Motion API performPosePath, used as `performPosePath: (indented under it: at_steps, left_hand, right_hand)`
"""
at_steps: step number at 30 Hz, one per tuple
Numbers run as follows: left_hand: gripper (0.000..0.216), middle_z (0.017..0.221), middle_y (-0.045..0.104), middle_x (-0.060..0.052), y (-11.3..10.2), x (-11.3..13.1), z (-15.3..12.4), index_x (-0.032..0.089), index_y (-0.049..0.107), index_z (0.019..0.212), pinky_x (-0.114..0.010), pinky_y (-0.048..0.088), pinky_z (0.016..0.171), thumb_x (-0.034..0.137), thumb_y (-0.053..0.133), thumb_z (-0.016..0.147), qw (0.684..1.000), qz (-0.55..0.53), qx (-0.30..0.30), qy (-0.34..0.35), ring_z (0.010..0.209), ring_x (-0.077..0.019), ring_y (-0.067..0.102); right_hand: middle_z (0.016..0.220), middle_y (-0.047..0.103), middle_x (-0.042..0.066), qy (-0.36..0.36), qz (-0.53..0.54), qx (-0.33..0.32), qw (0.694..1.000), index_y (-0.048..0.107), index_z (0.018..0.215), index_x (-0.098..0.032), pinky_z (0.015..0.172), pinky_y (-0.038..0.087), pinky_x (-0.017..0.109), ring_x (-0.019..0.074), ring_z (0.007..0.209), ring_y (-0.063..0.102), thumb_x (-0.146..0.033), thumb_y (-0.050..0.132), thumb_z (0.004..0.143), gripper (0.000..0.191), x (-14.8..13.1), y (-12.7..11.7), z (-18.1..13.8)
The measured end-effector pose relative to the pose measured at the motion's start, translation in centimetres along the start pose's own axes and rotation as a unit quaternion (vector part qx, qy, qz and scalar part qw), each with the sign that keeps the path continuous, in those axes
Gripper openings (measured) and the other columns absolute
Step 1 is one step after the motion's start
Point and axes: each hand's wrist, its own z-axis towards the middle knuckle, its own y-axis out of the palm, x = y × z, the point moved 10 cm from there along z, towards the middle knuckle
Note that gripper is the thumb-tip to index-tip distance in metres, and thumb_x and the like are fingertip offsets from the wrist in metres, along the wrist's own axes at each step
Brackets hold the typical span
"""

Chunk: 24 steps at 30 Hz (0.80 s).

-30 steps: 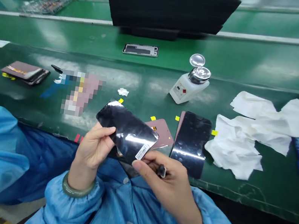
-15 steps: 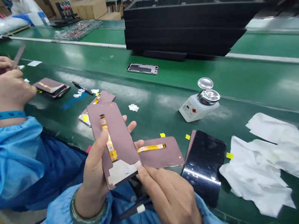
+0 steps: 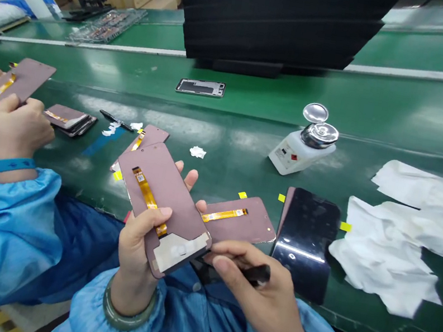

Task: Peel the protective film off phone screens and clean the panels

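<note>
The left hand [image 3: 143,252] is at the near middle. It holds a screen [image 3: 178,184] tilted above the table, with the thumb on the back and the fingers around the far edge. A gold strip [image 3: 144,188] runs along the back, and a white patch [image 3: 180,252] sits at the near end.

The right hand [image 3: 266,306] is just to the right. It pinches a black tool [image 3: 258,274] between thumb and fingers. Its fingertips are right by the screen's near right corner, but I can't tell if they touch it.

One second ago the shiny dark front was up. Now the back is up, so the strip and patch are easy to see and reach. The work seems to be on the back side now, near that corner. The left thumb has also slid down to the strip's near end.

At the far left, a co-worker's hand [image 3: 18,132] holds another screen [image 3: 28,78]. Half a second ago that one looked thin, edge-on; now its back shows.

A bit farther than the hands, a flat screen [image 3: 238,230] lies back up. To its right is a dark screen [image 3: 305,248], then crumpled white cloths [image 3: 386,244]. A white bottle [image 3: 291,152] stands farther off with its lid up. Farther still are a phone frame [image 3: 200,88] and big black trays [image 3: 277,34].
</note>
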Motion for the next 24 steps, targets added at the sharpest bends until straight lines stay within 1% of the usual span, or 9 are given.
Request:
performPosePath:
  at_steps: [2, 4, 6, 8, 12, 15, 18, 22, 24]
  left_hand:
    - [0.053, 0.121, 0.069, -0.003, 0.0, 0.2, 0.1, 0.030, 0.059, 0.125, -0.034, 0.060, 0.078, 0.007, 0.047, 0.080, 1.000, 0.001, -0.007, 0.020, 0.087, -0.0204, 0.072]
    - [0.051, 0.121, 0.069, -0.004, 0.0, 0.3, 0.2, 0.028, 0.060, 0.125, -0.034, 0.060, 0.079, 0.007, 0.046, 0.081, 0.999, 0.003, -0.014, 0.032, 0.087, -0.0205, 0.072]
    - [0.050, 0.121, 0.069, -0.003, -0.1, 0.3, 0.3, 0.028, 0.060, 0.125, -0.035, 0.061, 0.078, 0.008, 0.045, 0.081, 0.999, 0.002, -0.015, 0.031, 0.086, -0.0209, 0.072]
    - [0.051, 0.120, 0.069, -0.003, -0.2, 0.2, 0.3, 0.027, 0.061, 0.124, -0.035, 0.061, 0.077, 0.007, 0.045, 0.080, 0.999, -0.008, -0.018, 0.025, 0.086, -0.0206, 0.072]
    - [0.050, 0.119, 0.070, -0.001, -0.2, -0.1, 0.4, 0.030, 0.064, 0.120, -0.034, 0.061, 0.077, 0.006, 0.046, 0.080, 0.999, -0.025, -0.028, 0.008, 0.086, -0.0199, 0.072]
    - [0.051, 0.119, 0.070, -0.004, -0.7, -0.3, 0.6, 0.029, 0.062, 0.122, -0.037, 0.061, 0.075, 0.006, 0.046, 0.079, 1.000, -0.024, -0.008, -0.002, 0.085, -0.0217, 0.073]
    - [0.052, 0.120, 0.069, -0.004, -1.0, -0.5, 0.7, 0.026, 0.061, 0.124, -0.035, 0.062, 0.072, 0.007, 0.046, 0.078, 1.000, -0.028, -0.001, -0.011, 0.084, -0.0211, 0.072]
    - [0.051, 0.119, 0.070, -0.003, -1.2, -0.6, 0.9, 0.024, 0.061, 0.123, -0.032, 0.060, 0.077, 0.007, 0.049, 0.077, 0.999, -0.039, 0.000, -0.019, 0.084, -0.0202, 0.072]
    - [0.051, 0.118, 0.070, -0.003, -1.3, -0.7, 1.0, 0.024, 0.060, 0.123, -0.032, 0.060, 0.077, 0.007, 0.049, 0.076, 0.999, -0.041, 0.005, -0.017, 0.082, -0.0203, 0.072]
  right_hand:
    - [0.066, 0.069, 0.003, 0.083, 0.068, -0.035, 0.994, 0.071, 0.079, -0.019, 0.046, 0.043, 0.023, 0.0136, 0.054, 0.058, -0.044, 0.063, 0.085, 0.027, 1.9, 1.0, 0.0]
    - [0.065, 0.068, 0.003, 0.140, 0.120, -0.065, 0.981, 0.071, 0.075, -0.017, 0.046, 0.038, 0.022, 0.0095, 0.050, 0.049, -0.049, 0.064, 0.083, 0.033, 3.1, 1.9, 0.0]
    - [0.064, 0.067, 0.002, 0.177, 0.159, -0.090, 0.967, 0.071, 0.072, -0.016, 0.044, 0.031, 0.021, 0.0054, 0.045, 0.038, -0.050, 0.065, 0.082, 0.036, 3.7, 2.7, 0.0]
    - [0.064, 0.066, 0.002, 0.198, 0.186, -0.105, 0.956, 0.071, 0.071, -0.016, 0.042, 0.026, 0.021, 0.0037, 0.044, 0.030, -0.051, 0.066, 0.082, 0.037, 4.0, 3.3, -0.2]
    - [0.061, 0.064, 0.001, 0.209, 0.199, -0.111, 0.951, 0.069, 0.069, -0.016, 0.044, 0.025, 0.021, 0.0039, 0.045, 0.030, -0.050, 0.067, 0.081, 0.036, 3.9, 3.8, -0.4]
    - [0.062, 0.064, 0.002, 0.201, 0.193, -0.115, 0.953, 0.068, 0.068, -0.016, 0.048, 0.030, 0.021, 0.0055, 0.048, 0.038, -0.048, 0.066, 0.082, 0.035, 3.5, 3.8, -0.4]
    - [0.062, 0.065, 0.003, 0.198, 0.171, -0.145, 0.954, 0.065, 0.068, -0.016, 0.052, 0.035, 0.022, 0.0086, 0.054, 0.045, -0.045, 0.064, 0.083, 0.033, 2.8, 4.1, -0.5]
    - [0.063, 0.065, 0.004, 0.196, 0.145, -0.183, 0.952, 0.060, 0.068, -0.017, 0.050, 0.036, 0.023, 0.0093, 0.052, 0.043, -0.040, 0.061, 0.084, 0.028, 2.2, 4.5, -0.7]
    - [0.063, 0.065, 0.004, 0.191, 0.139, -0.197, 0.951, 0.059, 0.069, -0.017, 0.051, 0.037, 0.023, 0.0094, 0.052, 0.044, -0.038, 0.059, 0.084, 0.027, 1.9, 4.6, -0.8]
